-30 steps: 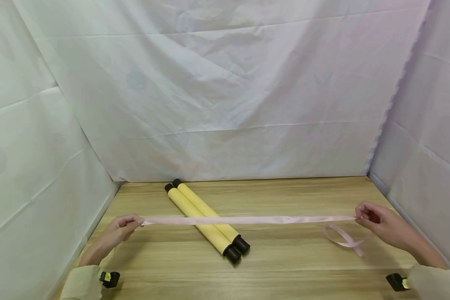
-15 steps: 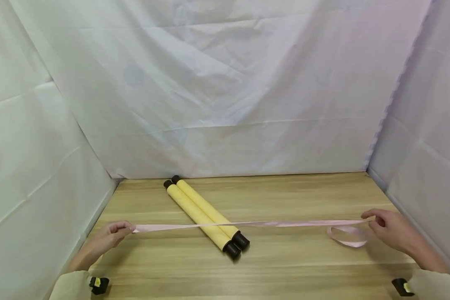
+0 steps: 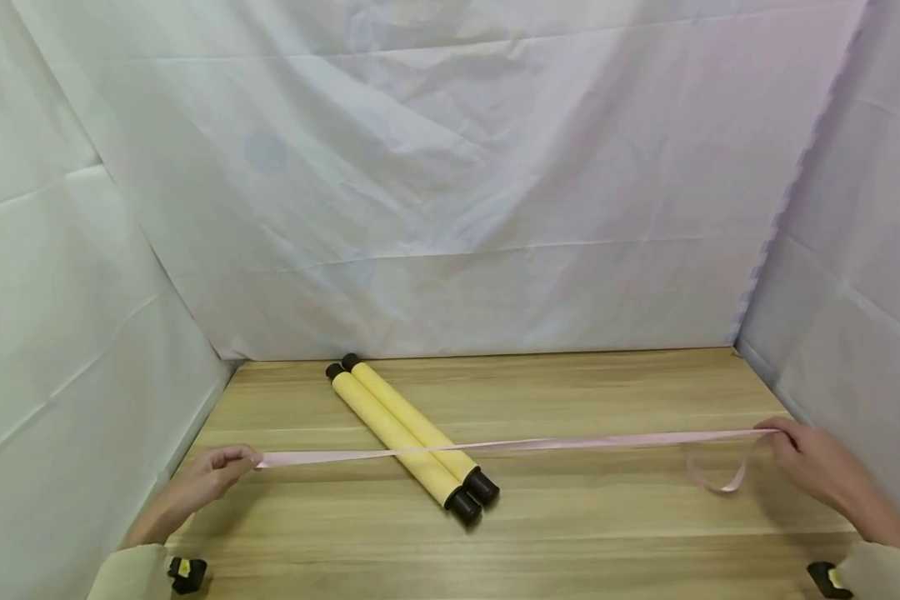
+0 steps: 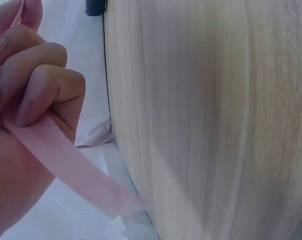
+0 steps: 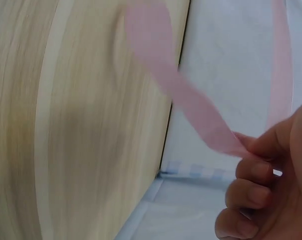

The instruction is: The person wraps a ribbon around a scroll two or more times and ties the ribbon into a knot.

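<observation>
A pink satin ribbon [image 3: 607, 442] stretches nearly straight between both hands, with a twist along its length. My left hand [image 3: 213, 479] grips it at the left; in the left wrist view a short tail of ribbon [image 4: 71, 165] comes out below the curled fingers. At the right, my right hand [image 3: 813, 462] pinches the ribbon between thumb and fingers. A loose loop of ribbon [image 5: 185, 95] trails from that hand over the table. Beneath the taut span, two yellow rolls with black end caps [image 3: 401, 425] lie side by side at a slant, and the ribbon crosses in front of them.
The wood-grain table [image 3: 585, 533] is bounded by a white cloth [image 3: 450, 183] at the back and by cloth on both sides. A black wrist device [image 3: 187, 575] sits by the left sleeve, another [image 3: 828, 579] by the right sleeve.
Both hands have moved outward, the right one farther, so the ribbon span is longer. The span has turned more edge-on, and the loose loop has shifted right and shrunk.
</observation>
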The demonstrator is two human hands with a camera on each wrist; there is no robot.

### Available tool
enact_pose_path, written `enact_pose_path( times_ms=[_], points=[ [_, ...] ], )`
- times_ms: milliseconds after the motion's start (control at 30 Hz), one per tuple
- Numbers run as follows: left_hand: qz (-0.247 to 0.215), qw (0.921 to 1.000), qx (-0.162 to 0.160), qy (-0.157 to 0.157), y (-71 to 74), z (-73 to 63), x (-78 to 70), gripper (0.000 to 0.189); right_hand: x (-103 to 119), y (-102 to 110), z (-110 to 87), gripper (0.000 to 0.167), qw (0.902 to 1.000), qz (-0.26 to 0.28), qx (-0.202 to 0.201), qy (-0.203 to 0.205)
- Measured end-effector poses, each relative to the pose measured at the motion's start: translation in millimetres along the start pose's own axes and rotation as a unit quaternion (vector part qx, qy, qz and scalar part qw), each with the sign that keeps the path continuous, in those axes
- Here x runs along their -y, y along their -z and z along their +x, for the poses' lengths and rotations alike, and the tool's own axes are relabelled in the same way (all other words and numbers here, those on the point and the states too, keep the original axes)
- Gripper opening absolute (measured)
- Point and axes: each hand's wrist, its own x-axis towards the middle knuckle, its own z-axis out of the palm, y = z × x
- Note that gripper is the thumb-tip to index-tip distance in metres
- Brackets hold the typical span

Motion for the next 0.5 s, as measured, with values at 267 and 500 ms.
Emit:
enact_pose_path(
  times_ms=[267,500],
  points=[
    [0.025,0.9984,-0.050,0.005,7.5,-6.7,3.7,0.043,-24,19,-5.8,0.034,0.9909,-0.023,-0.110,-0.073],
    [0.032,0.9984,-0.041,0.022,10.4,-7.8,8.9,0.042,-43,17,-17.3,0.035,0.9636,0.041,-0.230,-0.130]
  ],
)
